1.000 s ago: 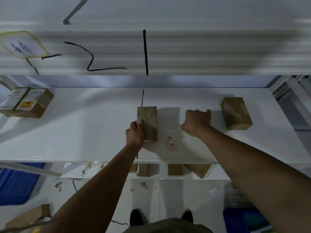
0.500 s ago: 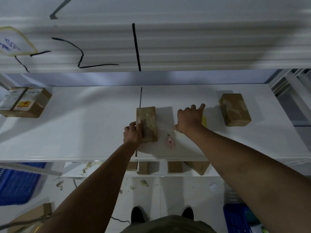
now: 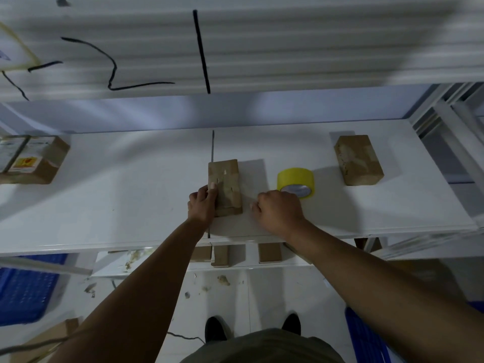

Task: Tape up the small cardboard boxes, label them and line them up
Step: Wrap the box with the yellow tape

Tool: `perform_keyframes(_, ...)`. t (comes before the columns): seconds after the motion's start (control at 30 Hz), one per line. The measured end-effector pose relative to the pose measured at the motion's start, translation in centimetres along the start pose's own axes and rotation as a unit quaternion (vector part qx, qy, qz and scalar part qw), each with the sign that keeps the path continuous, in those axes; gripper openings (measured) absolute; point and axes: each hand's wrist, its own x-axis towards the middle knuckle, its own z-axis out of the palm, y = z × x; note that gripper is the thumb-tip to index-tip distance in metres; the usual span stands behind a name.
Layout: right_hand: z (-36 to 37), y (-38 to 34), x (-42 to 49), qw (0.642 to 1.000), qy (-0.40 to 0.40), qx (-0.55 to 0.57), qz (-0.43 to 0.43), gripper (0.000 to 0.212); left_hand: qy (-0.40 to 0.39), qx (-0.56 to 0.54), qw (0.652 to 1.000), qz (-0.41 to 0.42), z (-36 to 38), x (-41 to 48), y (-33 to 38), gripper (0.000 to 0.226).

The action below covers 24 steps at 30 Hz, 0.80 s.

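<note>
A small brown cardboard box (image 3: 227, 188) stands lengthwise at the middle of the white shelf (image 3: 125, 195). My left hand (image 3: 201, 205) grips its left side, thumb on the top face. My right hand (image 3: 279, 212) lies just right of the box with its fingers curled down over the spot where a small pink tool lay; the tool is hidden under it. A yellow tape roll (image 3: 294, 176) sits uncovered right behind that hand. A second taped brown box (image 3: 358, 161) rests further right.
A larger labelled box (image 3: 34, 159) sits at the shelf's left end. Several small boxes (image 3: 269, 252) line the lower shelf under the front edge. Blue crates (image 3: 23, 286) (image 3: 366, 336) stand on the floor at both sides, and an upper shelf overhangs the back.
My right hand left the yellow tape roll and came back and left onto the pink tool, curling over it. The roll now shows. My left hand stayed on the box.
</note>
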Motion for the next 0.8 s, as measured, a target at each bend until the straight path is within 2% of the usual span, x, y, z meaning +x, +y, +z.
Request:
perform_keyframes(0.17, 1.5, 0.0, -1.3, 0.991, -0.097, 0.006, 0.097, 0.046, 0.001, 0.012, 1.0, 0.009, 0.2, -0.3, 0.1, 0.06)
perform_keyframes(0.27, 2.1, 0.0, -1.4, 0.98, -0.116, 0.075, 0.145, 0.042, 0.003, 0.019, 1.0, 0.009, 0.1, -0.4, 0.3, 0.06)
perform_keyframes(0.33, 2.1, 0.1, -1.4, 0.969, -0.086, 0.15, 0.177, 0.035, -0.001, 0.025, 1.0, 0.014, 0.0, -0.7, 0.5, 0.059)
perform_keyframes(0.4, 1.9, 0.0, -1.3, 0.948, -0.022, 0.246, 0.2, 0.026, -0.01, 0.042, 0.999, 0.028, -0.1, -1.1, 0.8, 0.056)
perform_keyframes(0.5, 1.5, -0.5, -0.2, 0.909, 0.042, 0.349, 0.225, 0.028, -0.021, 0.073, 0.996, 0.048, -0.3, -1.9, 1.2, 0.053)
perform_keyframes(0.67, 1.6, -1.2, 3.1, 0.886, 0.031, 0.391, 0.249, 0.027, -0.031, 0.093, 0.994, 0.056, -0.4, -2.0, 1.1, 0.054)
perform_keyframes(0.8, 2.1, -1.5, 4.2, 0.894, 0.002, 0.376, 0.243, 0.027, -0.02, 0.081, 0.996, 0.034, -0.3, -1.3, 0.7, 0.057)
